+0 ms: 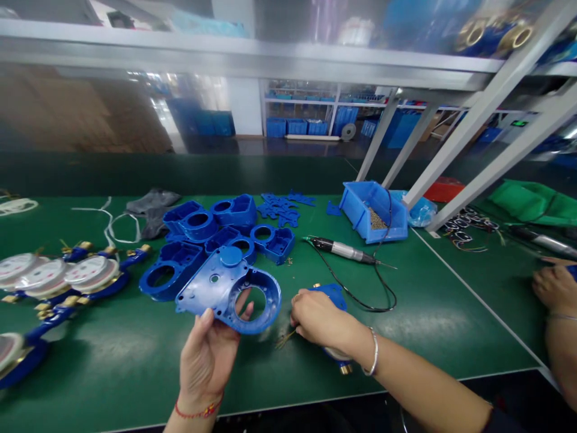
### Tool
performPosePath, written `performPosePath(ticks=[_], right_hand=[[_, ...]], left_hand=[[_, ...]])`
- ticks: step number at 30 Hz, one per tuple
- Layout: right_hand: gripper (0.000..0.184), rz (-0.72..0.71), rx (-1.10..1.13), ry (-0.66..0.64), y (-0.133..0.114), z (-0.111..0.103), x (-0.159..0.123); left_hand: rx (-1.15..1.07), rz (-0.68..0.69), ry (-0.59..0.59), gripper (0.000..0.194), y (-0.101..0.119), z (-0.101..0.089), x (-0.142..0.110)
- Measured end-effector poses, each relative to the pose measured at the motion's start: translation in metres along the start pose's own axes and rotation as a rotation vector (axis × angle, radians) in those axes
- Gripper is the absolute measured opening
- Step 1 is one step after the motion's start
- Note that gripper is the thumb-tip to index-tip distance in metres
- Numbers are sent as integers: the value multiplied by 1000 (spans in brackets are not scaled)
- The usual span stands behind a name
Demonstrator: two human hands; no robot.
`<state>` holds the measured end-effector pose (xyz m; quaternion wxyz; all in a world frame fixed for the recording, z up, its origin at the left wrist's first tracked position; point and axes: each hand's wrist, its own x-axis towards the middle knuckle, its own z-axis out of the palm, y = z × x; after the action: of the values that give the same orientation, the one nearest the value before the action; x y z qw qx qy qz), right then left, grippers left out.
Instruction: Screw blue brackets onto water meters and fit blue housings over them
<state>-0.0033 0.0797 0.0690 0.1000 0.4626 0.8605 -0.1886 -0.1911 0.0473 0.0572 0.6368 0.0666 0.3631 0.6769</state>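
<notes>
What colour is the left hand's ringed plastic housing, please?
The housing is blue, shown in the head view.

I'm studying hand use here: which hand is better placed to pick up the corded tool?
Likely the right hand: it is nearer the corded tool, while the left hand holds a blue cover. Whether the right grips the wires is unclear.

Right hand (318, 316) partly hides brass-ended meter (341, 360); left-edge meter (21, 362) cut off.

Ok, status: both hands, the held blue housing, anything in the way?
Left hand holding blue housing. Right hand over brass-ended blue part, grip hidden. Thin wires near right hand; corded tool beyond, apparently not blocking.
</notes>
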Motion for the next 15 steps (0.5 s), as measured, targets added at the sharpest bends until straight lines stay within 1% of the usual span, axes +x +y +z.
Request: performPosePath(ticks=[3,6,8,12,15], right_hand=[[19,10,11,-4,5,2,-3],[20,-25,50,7,10,6,-9],[18,-54,85,26,11,8,-11],[17,-165,194,55,19,5,-14],[17,-254,305,100,29,-2,-17]], left_hand=[[4,14,59,43,2,-3,-1],[31,22,106,39,6,-5,-1],[57,23,120,38,7,-7,-1],[70,-20,148,39,10,-15,-2],[67,-79,123,41,10,-24,-2]])
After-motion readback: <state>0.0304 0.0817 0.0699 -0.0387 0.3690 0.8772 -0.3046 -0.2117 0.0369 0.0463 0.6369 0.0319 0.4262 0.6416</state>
